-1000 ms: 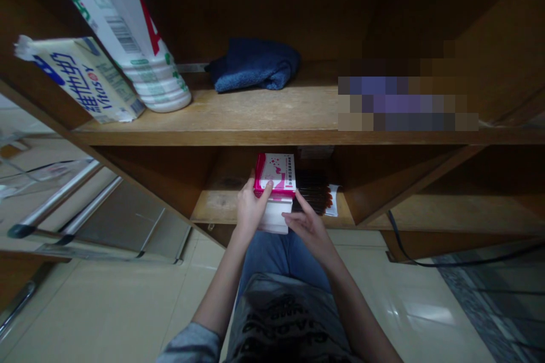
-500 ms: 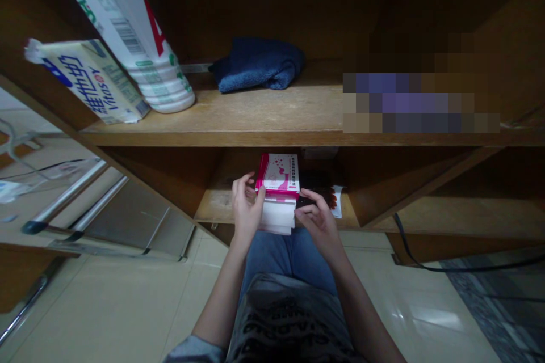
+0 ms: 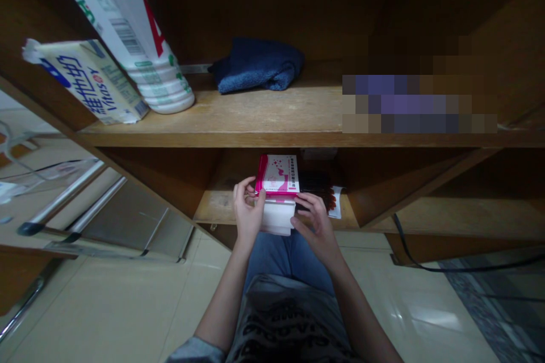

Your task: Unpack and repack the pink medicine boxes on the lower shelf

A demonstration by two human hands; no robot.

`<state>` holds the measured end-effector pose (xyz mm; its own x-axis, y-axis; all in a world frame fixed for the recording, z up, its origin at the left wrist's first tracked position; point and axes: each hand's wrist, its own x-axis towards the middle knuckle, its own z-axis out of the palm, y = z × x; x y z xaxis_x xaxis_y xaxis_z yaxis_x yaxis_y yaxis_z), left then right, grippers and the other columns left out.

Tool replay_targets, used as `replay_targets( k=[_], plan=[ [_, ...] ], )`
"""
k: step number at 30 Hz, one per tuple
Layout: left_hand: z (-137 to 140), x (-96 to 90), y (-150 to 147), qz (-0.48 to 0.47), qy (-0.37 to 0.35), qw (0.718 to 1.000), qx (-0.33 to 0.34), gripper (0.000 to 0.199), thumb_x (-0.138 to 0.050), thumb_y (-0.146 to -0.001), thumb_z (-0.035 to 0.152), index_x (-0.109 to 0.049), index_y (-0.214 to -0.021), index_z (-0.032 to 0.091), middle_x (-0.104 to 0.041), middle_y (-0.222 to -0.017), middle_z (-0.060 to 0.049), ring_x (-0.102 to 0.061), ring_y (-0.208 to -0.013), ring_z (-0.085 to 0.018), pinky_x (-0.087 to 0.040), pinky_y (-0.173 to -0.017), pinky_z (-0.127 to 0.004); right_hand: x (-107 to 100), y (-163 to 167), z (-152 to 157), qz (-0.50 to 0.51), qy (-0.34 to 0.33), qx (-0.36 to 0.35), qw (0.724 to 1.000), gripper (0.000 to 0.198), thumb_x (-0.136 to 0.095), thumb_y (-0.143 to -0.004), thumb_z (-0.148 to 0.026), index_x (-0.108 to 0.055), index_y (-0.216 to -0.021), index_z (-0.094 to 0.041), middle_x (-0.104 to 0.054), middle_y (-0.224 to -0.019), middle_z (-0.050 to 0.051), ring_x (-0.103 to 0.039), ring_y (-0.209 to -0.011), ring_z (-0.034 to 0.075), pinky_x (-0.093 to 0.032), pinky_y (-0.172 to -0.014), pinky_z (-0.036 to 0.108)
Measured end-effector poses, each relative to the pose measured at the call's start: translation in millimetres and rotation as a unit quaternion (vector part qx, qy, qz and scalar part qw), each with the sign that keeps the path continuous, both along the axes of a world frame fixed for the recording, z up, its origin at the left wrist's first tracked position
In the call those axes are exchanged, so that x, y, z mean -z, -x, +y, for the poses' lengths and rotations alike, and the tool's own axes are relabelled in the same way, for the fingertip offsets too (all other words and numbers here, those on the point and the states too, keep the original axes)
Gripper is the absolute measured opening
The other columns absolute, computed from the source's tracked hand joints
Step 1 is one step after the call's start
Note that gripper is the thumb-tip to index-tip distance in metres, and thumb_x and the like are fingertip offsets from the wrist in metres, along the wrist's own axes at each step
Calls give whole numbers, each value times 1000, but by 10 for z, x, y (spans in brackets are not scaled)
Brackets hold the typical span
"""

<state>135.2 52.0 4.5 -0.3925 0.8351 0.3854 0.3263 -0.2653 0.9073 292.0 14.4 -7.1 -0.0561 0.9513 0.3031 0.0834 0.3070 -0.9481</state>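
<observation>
A pink-and-white cardboard box (image 3: 279,173) lies on the lower shelf, its printed face up and its near end toward me. White flaps (image 3: 276,216) stick out from that end over the shelf's front edge. My left hand (image 3: 247,210) grips the box's near left corner, thumb on top and fingers bent at the side. On the other side, my right hand (image 3: 315,224) has its fingers curled at the near right corner and its thumb against the flap's right edge. What lies inside the box is hidden.
Dark slim items with reddish-brown ends (image 3: 330,198) lie right of the box on white paper (image 3: 336,204). The upper shelf (image 3: 255,119) holds a blue folded cloth (image 3: 259,65), a large bottle (image 3: 164,88) and a drink carton (image 3: 93,82). A black cable (image 3: 409,249) hangs at right.
My right hand has shifted slightly left, its fingers now against the box's corner and its thumb at the flap. The left hand and the box have barely moved.
</observation>
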Motion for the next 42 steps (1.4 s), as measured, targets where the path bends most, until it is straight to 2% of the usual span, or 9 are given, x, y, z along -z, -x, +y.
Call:
replay_targets(
  k=[9, 18, 22, 25, 28, 31, 35, 39, 42],
  plan=[
    [-21, 90, -23, -39, -33, 999, -4, 24, -61, -76, 21, -58, -100, 18, -46, -81, 0, -48, -72, -10, -44, -66, -20, 3, -7, 6, -1, 3, -3, 1000, 42, -59, -81, -34, -42, -120, -29, -42, -126, 9, -50, -116, 23, -45, -90, 39],
    [-32, 103, -66, -72, -34, 997, -18, 23, -61, -74, 22, -57, -96, 18, -48, -82, -1, -49, -73, -11, -47, -68, -22, 54, 11, 1, 25, 3, 1, 1000, 42, -59, -81, -34, -43, -120, -30, -42, -125, 8, -51, -114, 23, -45, -90, 39],
    [-64, 166, -63, -78, -35, 996, -25, 21, -59, -73, 21, -57, -94, 18, -48, -85, -2, -50, -75, -12, -47, -71, -24, 91, 26, -15, 28, 18, 9, 999, 43, -59, -81, -35, -44, -121, -29, -45, -125, 8, -53, -110, 22, -45, -90, 38],
    [-116, 260, -38, -62, -52, 996, -29, 20, -57, -74, 19, -57, -94, 18, -49, -87, -2, -49, -78, -13, -45, -74, -26, 129, 12, -20, 30, 43, 11, 999, 40, -59, -81, -37, -49, -119, -28, -52, -116, 7, -57, -101, 20, -47, -87, 37],
    [-173, 352, 3, -26, -71, 997, -22, 22, -57, -73, 16, -58, -95, 18, -50, -87, -2, -49, -79, -14, -43, -74, -26, 138, -24, -19, 19, 47, 19, 999, 30, -58, -82, -37, -58, -109, -27, -56, -103, 5, -59, -90, 18, -50, -79, 34],
    [-219, 422, 47, 6, -72, 997, -8, 24, -56, -71, 14, -58, -95, 18, -51, -86, -2, -49, -76, -14, -42, -71, -26, 105, -69, -25, -28, 27, 11, 999, 19, -55, -84, -35, -66, -96, -25, -58, -95, 5, -58, -88, 19, -50, -74, 32],
    [-264, 478, 101, 36, -53, 998, 0, 26, -54, -69, 15, -57, -95, 17, -51, -86, -2, -49, -72, -14, -42, -69, -26, 44, -123, -47, -150, -14, -5, 989, 19, -51, -87, -33, -69, -86, -25, -64, -87, 5, -58, -85, 22, -48, -74, 37],
    [-256, 396, 131, 64, -59, 996, -25, 27, -53, -70, 16, -56, -96, 18, -52, -88, -3, -50, -75, -16, -43, -71, -28, -35, -107, -67, -215, -73, 23, 974, 20, -53, -85, -31, -68, -99, -28, -66, -98, 5, -57, -95, 24, -46, -84, 44],
    [-169, 229, 116, 110, -66, 991, -47, 25, -55, -76, 21, -56, -100, 19, -52, -94, -5, -51, -85, -18, -44, -76, -30, -105, -13, -68, -226, -104, -3, 969, 33, -53, -85, -30, -59, -118, -31, -63, -115, 4, -54, -109, 24, -42, -94, 46]
  ],
)
